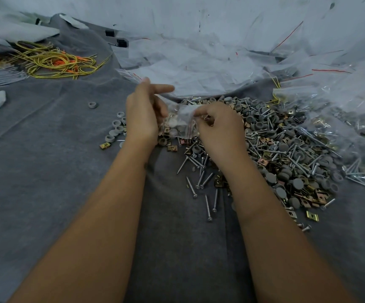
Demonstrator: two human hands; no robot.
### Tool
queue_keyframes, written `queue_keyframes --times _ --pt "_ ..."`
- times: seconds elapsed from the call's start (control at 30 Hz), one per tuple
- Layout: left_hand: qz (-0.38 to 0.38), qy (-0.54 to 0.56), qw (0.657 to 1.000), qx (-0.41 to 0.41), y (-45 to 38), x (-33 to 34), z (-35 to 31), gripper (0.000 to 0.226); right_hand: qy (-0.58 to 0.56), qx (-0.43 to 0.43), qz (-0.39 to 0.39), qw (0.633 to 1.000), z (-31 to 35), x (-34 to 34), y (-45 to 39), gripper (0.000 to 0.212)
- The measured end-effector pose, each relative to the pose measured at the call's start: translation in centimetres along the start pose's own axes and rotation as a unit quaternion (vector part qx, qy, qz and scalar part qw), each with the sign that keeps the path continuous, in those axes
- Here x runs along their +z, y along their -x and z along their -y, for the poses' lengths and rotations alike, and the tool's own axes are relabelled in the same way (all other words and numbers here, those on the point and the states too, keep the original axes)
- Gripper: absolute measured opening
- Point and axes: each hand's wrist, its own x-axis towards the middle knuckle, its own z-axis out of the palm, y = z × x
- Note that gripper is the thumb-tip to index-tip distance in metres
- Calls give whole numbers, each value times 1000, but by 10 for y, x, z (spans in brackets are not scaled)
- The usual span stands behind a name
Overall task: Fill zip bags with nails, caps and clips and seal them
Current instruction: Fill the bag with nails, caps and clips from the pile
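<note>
A small clear zip bag [180, 124] with a red seal line hangs between my hands, with grey caps and brass clips showing inside it. My left hand [143, 113] holds the bag's left edge, its index finger pointing out to the right. My right hand [218, 125] pinches the bag's right side near the red line. Under and to the right of my hands lies a big heap of nails, grey caps and brass clips [286, 149]. Loose nails [201, 180] lie scattered in front of the heap.
Everything rests on a grey cloth [57, 171]. Empty clear zip bags [199, 68] are piled at the back, and filled bags [352, 127] lie at the right. Yellow and orange ties [54, 62] sit at the back left. A few loose grey caps [116, 127] lie left of my left hand.
</note>
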Motion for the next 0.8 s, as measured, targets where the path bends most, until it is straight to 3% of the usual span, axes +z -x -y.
queue_keyframes --times 0.1,0.17,0.33,0.43,0.53,0.67,0.8 --pt "-65 38 997 -13 -5 -9 -3 47 42 0 15 999 -4 2 0 21" --pt "-68 -16 997 15 -6 -13 -2 35 51 12 19 998 -4 3 0 23" --pt "99 -239 958 127 3 -9 7 30 10 -9 44 999 -2 2 -1 37" --pt "122 -296 938 133 2 -7 11 31 3 -28 70 997 -4 3 -3 37" --pt "76 -298 942 135 -2 -8 14 9 -68 9 37 997 -2 -3 -2 45" --pt "-54 -190 972 126 -4 -5 12 18 -24 57 -19 998 -3 -12 -2 42" --pt "-128 -127 966 185 0 -3 7 21 113 53 60 990 -4 -15 -3 36"
